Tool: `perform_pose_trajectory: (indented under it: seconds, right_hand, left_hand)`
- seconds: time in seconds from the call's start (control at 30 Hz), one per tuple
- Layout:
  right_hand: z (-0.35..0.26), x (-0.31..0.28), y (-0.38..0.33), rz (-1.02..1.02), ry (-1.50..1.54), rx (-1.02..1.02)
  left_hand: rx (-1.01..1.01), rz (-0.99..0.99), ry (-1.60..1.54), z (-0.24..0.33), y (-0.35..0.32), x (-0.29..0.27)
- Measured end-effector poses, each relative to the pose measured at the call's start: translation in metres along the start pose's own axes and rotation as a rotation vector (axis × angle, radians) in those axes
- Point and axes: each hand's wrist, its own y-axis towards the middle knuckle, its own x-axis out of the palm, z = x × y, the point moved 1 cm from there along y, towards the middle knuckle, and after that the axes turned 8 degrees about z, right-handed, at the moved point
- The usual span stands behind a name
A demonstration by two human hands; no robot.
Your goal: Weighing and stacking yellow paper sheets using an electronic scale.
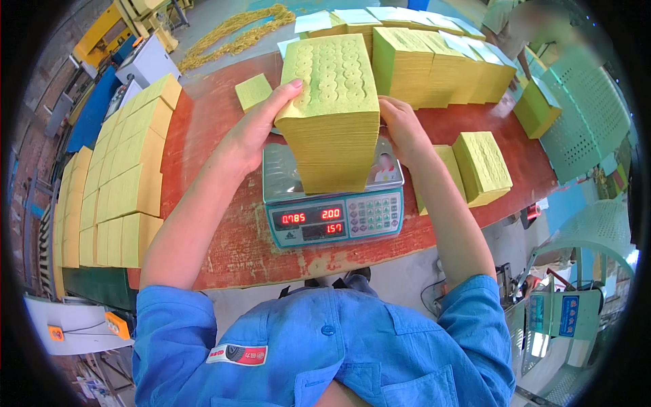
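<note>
A tall stack of yellow paper (329, 146), its top sheet punched with rows of round flower-like marks, stands upright on a digital scale (373, 234) with a lit red display and a keypad. My left hand (256, 129) grips the stack's left side, thumb over the top edge. On the opposite side my right hand (403, 129) presses against the stack, its fingertips partly hidden behind it. Left of the stack lies a small yellow paper block (254, 91). Two shorter paper stacks, one with a punched top (483, 166), stand to the right of the scale.
Rows of yellow paper blocks (125, 176) line the left side. Large stacks topped with pale sheets (434, 71) fill the back of the red worn table (217, 251). A green perforated chair (586, 115) stands at the right, near a blurred person (505, 24). Machinery (102, 34) is far left.
</note>
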Motion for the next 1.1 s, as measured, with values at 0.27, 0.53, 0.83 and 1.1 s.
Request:
perform_pose_trajectory:
  seconds: [0.27,0.53,0.83,1.1]
  right_hand:
    - [0.013,-0.001,0.000,0.094,-0.086,-0.117]
    - [0.062,0.013,0.012,0.179,0.185,-0.082]
    - [0.035,0.031,0.052,-0.012,0.103,0.172]
    - [0.055,0.031,0.069,-0.047,0.314,-0.001]
  left_hand:
    - [0.043,-0.005,-0.084,-0.014,0.006,-0.011]
    - [-0.018,0.191,-0.438,-0.079,0.052,0.010]
    - [-0.004,0.191,-0.767,-0.082,0.087,0.032]
    - [0.067,0.252,-0.528,-0.082,0.084,0.022]
